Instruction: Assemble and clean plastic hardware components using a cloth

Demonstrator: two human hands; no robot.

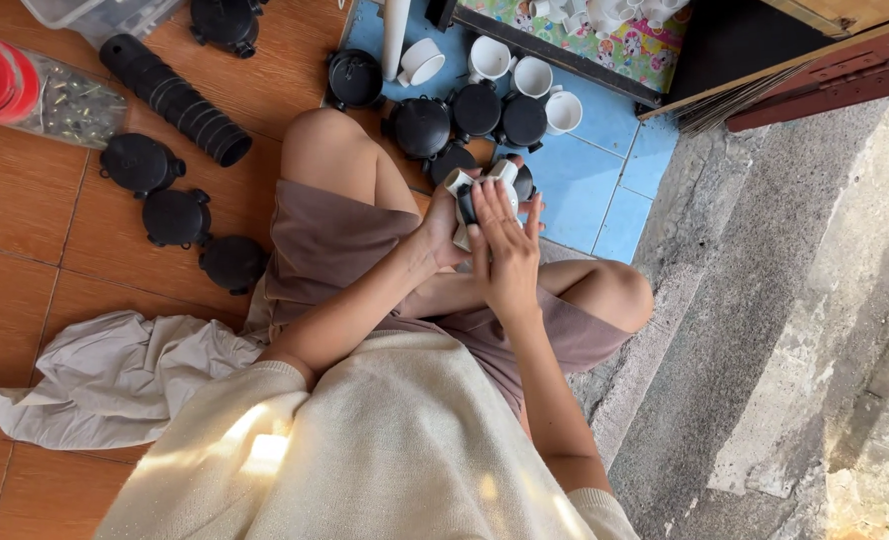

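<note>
I sit cross-legged on the floor. Both hands hold a small assembly of a white pipe fitting and a black round cap above my lap. My left hand grips it from the left side. My right hand lies over its front with fingers spread flat against it. Just beyond my hands, several black round caps and white pipe elbows lie on the blue tiles.
Three more black caps and a stack of black rings lie on the orange tiles at left. A grey cloth is beside my hip. A clear bag of small parts sits far left. A rough concrete step runs along the right.
</note>
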